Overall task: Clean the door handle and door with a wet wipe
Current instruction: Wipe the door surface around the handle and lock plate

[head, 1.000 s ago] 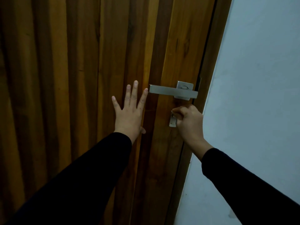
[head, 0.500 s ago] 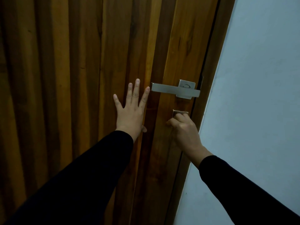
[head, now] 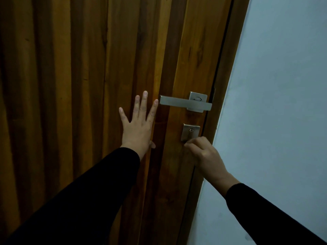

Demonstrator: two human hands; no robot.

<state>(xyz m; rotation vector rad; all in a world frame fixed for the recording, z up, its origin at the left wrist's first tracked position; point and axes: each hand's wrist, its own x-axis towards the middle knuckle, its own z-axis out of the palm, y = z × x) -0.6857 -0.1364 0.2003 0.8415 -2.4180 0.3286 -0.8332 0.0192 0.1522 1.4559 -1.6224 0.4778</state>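
Observation:
The brown wooden door (head: 88, 85) fills the left and middle of the view. Its silver lever handle (head: 184, 103) points left from a square plate. A small square keyhole plate (head: 190, 132) sits below it. My left hand (head: 139, 124) lies flat on the door, fingers spread, just left of the lever's tip. My right hand (head: 203, 152) presses against the door right under the keyhole plate. Its fingers are bunched tight around the wet wipe, which is almost wholly hidden inside them.
The dark door frame (head: 224, 85) runs along the door's right edge. A pale blue-grey wall (head: 274, 103) lies to the right of it. Both of my arms, in black sleeves, reach up from the bottom of the view.
My right hand has slid down the door from over the keyhole plate to just below it, so the plate now shows. My left hand has stayed flat in place.

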